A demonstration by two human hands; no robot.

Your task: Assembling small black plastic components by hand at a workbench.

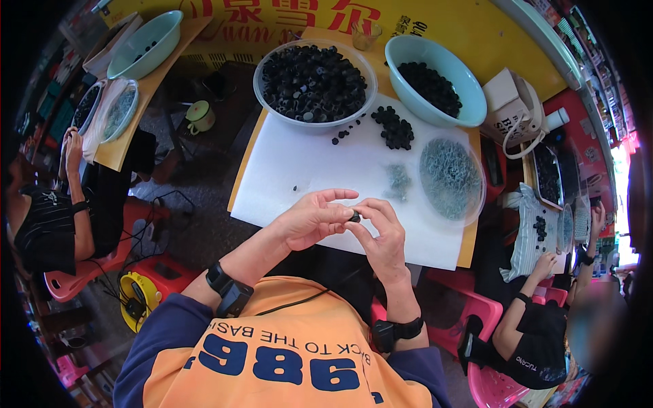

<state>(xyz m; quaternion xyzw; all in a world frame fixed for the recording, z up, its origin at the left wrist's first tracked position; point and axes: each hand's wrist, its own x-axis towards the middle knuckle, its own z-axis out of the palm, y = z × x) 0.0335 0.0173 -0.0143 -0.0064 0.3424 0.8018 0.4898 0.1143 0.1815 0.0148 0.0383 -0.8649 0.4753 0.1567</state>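
In front of my chest, above the near edge of the white sheet (272,173), both my hands meet at a small black round part (354,216). My left hand (309,221) pinches it between thumb and fingers. From the other side, the thumb and fingertips of my right hand (384,241) grip the same part, hiding much of it. To the right lie a loose heap of small grey-green pieces (396,180), too fine to make out, and a round clear tray (481,197) full of them. A cluster of black parts (393,128) lies farther back.
At the back stand a clear tub (257,102) heaped with black parts and a pale green basin (469,112) holding more. A paper bag (510,102) is right of them. Other people work at a left table (112,153) and on the right, near pink chairs (493,384).
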